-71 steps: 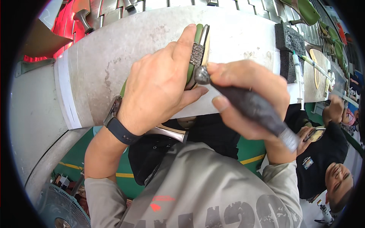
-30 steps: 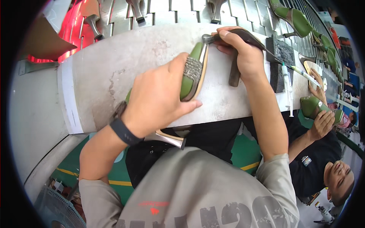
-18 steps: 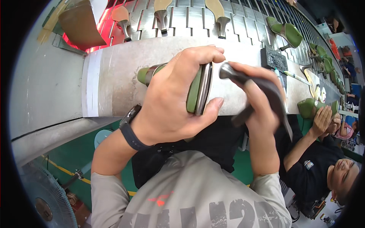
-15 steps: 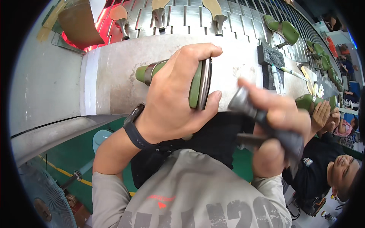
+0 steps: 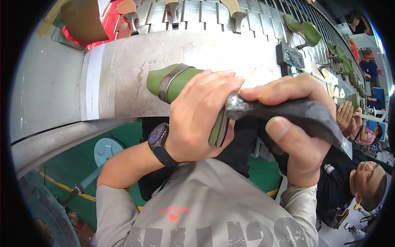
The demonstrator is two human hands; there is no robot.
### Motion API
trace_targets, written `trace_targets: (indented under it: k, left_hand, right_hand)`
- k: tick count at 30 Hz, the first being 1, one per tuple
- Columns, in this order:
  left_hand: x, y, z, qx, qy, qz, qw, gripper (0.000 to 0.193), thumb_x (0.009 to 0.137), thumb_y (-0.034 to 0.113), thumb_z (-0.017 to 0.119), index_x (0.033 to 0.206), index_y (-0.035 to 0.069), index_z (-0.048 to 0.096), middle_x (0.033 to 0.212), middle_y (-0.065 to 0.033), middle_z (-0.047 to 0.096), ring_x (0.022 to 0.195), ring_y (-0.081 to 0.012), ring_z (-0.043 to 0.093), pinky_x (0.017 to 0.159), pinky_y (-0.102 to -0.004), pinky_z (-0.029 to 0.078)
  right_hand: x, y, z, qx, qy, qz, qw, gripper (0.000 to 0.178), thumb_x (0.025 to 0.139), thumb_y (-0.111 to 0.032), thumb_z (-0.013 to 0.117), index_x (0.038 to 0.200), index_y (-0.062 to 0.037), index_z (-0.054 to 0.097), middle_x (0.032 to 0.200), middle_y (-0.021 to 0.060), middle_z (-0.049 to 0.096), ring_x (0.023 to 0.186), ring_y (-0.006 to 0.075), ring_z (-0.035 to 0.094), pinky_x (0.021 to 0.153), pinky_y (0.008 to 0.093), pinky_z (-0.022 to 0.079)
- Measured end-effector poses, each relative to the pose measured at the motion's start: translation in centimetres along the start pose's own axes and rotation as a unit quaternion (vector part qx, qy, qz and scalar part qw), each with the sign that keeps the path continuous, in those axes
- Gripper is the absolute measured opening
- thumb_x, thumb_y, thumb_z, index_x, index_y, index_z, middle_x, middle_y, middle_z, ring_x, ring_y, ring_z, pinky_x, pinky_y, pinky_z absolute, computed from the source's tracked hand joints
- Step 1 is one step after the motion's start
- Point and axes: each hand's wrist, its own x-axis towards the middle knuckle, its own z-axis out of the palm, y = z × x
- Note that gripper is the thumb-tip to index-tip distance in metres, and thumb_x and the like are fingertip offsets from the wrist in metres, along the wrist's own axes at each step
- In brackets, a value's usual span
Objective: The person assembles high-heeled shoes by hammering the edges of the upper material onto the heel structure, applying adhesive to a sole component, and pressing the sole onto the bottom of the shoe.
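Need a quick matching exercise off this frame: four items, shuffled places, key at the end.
Items
1. Nearest green shoe
2. Hammer
3. Wristwatch
4. Electric fan

Places
A. Around the left wrist
B. In the right hand
C. At the picture's lower left
D. In the left hand

Pairs: 1-D, 2-B, 3-A, 4-C

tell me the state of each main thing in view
Left hand: closed around the green shoe
Right hand: gripping the hammer
Green shoe: partly hidden by the hand
Hammer: head beside shoe, contact unclear
Watch: strapped on
Fan: spinning unclear
Heeled soles: no uppers attached
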Motion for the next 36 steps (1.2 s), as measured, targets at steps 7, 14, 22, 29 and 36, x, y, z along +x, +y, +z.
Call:
trace_targets:
  k: [7, 14, 22, 29, 36]
  left_hand:
    - [-8.0, -2.6, -0.6, 0.219, 0.015, -0.01, 0.976, 0.062, 0.094, 0.022, 0.07, 0.145, 0.003, 0.042, 0.145, -0.0257, 0.057, 0.135, -0.0389, 0.057, 0.12, -0.0641, 0.027]
    - [-10.9, -5.3, 0.6, 0.321, -0.006, 0.011, 0.947, 0.056, 0.101, 0.028, 0.061, 0.148, 0.003, 0.041, 0.146, -0.022, 0.057, 0.136, -0.0368, 0.056, 0.122, -0.0583, 0.025]
    - [-11.6, -5.6, 0.4, 0.353, -0.039, 0.03, 0.934, 0.096, 0.088, 0.053, 0.077, 0.154, 0.0, 0.03, 0.148, -0.0274, 0.05, 0.138, -0.0423, 0.051, 0.12, -0.0608, 0.028]
    - [-11.7, -5.8, 0.6, 0.353, -0.042, 0.033, 0.934, 0.091, 0.092, 0.056, 0.07, 0.152, 0.0, 0.031, 0.147, -0.0273, 0.05, 0.137, -0.0424, 0.052, 0.119, -0.061, 0.029]
    - [-11.6, -5.8, 1.0, 0.336, 0.013, 0.008, 0.942, 0.065, 0.1, 0.048, 0.063, 0.146, 0.007, 0.042, 0.142, -0.0179, 0.06, 0.133, -0.0339, 0.058, 0.121, -0.0592, 0.027]
  right_hand:
    - [-3.9, 9.6, 2.5, 0.098, -0.029, 0.027, 0.994, 0.024, 0.092, 0.002, 0.072, 0.115, 0.0066, 0.065, 0.117, 0.0192, 0.074, 0.105, 0.0199, 0.072, 0.093, 0.0316, 0.057]
    - [-4.0, 14.9, 2.8, 0.128, 0.039, 0.044, 0.99, 0.025, 0.09, 0.001, 0.071, 0.113, 0.0082, 0.068, 0.113, 0.0189, 0.076, 0.099, 0.0163, 0.071, 0.091, 0.0298, 0.056]
    - [-0.4, 13.9, 1.3, 0.205, 0.044, 0.046, 0.977, 0.027, 0.091, -0.004, 0.068, 0.113, 0.0096, 0.065, 0.114, 0.0237, 0.074, 0.101, 0.0229, 0.072, 0.095, 0.0348, 0.057]
    - [2.2, 14.6, 2.4, 0.194, -0.019, 0.032, 0.98, 0.025, 0.091, -0.003, 0.069, 0.112, 0.0088, 0.066, 0.11, 0.0206, 0.075, 0.096, 0.0203, 0.073, 0.089, 0.0327, 0.06]
    - [1.2, 14.8, 2.2, 0.148, -0.055, -0.007, 0.987, 0.023, 0.093, 0.001, 0.066, 0.115, 0.0081, 0.063, 0.114, 0.0198, 0.074, 0.1, 0.0185, 0.071, 0.091, 0.0305, 0.057]
